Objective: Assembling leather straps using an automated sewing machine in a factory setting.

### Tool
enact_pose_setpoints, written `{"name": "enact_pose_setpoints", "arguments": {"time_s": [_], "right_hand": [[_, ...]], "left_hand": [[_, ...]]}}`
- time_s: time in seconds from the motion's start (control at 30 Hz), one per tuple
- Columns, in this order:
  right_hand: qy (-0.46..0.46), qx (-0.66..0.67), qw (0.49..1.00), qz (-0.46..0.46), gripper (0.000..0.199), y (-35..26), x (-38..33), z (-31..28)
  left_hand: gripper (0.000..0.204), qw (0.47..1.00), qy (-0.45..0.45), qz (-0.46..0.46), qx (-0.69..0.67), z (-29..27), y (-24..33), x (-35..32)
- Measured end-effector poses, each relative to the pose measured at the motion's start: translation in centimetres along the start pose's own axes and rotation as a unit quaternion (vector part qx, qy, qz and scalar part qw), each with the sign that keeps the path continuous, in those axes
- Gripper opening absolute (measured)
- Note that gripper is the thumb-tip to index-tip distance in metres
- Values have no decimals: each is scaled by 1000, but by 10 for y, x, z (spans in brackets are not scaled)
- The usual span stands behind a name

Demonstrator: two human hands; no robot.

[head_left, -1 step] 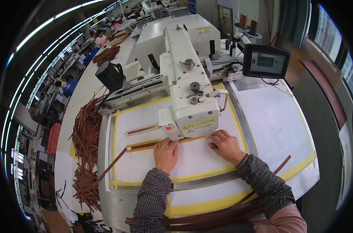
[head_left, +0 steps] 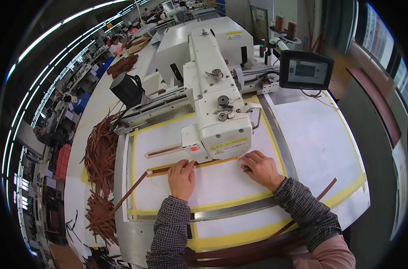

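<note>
A long brown strip (head_left: 161,170), like leather, lies in a narrow yellow-edged slot on the white sewing bed (head_left: 222,190). Its left tail slants down toward the near left, beyond the slot. My left hand (head_left: 181,181) is over the strip, its bent fingers and thumb closed together against it, left of the sewing machine head (head_left: 226,134). At the slot's right end my right hand (head_left: 263,171) has its fingers bent inward, index fingertip at the strip's end. The machine head hides some of what lies behind it, and my fingers cover parts of the strip.
Heaps of brown strips (head_left: 100,157) lie left of the bed. More long strips (head_left: 244,251) run along the near edge, under my forearms. A control screen (head_left: 307,70) stands at the right, thread spools (head_left: 291,31) behind it. A second slotted guide (head_left: 163,151) lies farther back.
My left hand has slid a little to the left along the strip, away from the machine head, uncovering more of the slot. The right hand stays at the slot's right end.
</note>
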State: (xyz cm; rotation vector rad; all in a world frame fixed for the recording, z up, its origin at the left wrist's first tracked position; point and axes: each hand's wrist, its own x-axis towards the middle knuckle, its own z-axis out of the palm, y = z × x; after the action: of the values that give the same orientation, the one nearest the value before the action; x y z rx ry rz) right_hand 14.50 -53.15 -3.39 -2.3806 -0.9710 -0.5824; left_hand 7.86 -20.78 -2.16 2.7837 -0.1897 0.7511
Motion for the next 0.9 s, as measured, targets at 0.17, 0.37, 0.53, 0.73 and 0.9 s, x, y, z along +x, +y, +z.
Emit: {"name": "enact_pose_setpoints", "arguments": {"time_s": [0.17, 0.37, 0.53, 0.73, 0.9], "right_hand": [[-2, 29, 998, -56, 25, -16, 9, 3], [-43, 86, 988, -118, 22, -11, -1, -1], [4, 93, 990, -107, 21, 0, -9, -6], [18, 62, 993, -95, 17, 0, 2, -6], [63, 106, 987, -99, 17, 1, -1, -11]], "left_hand": [[55, 945, 18, -246, 215, -57, -163, -81], [29, 959, -12, -226, 171, -54, -134, -73], [10, 971, -2, -227, 78, -90, -155, -68], [12, 948, 69, -283, 129, -202, -244, -124], [15, 953, -45, -285, -89, -227, -210, -122]]}}
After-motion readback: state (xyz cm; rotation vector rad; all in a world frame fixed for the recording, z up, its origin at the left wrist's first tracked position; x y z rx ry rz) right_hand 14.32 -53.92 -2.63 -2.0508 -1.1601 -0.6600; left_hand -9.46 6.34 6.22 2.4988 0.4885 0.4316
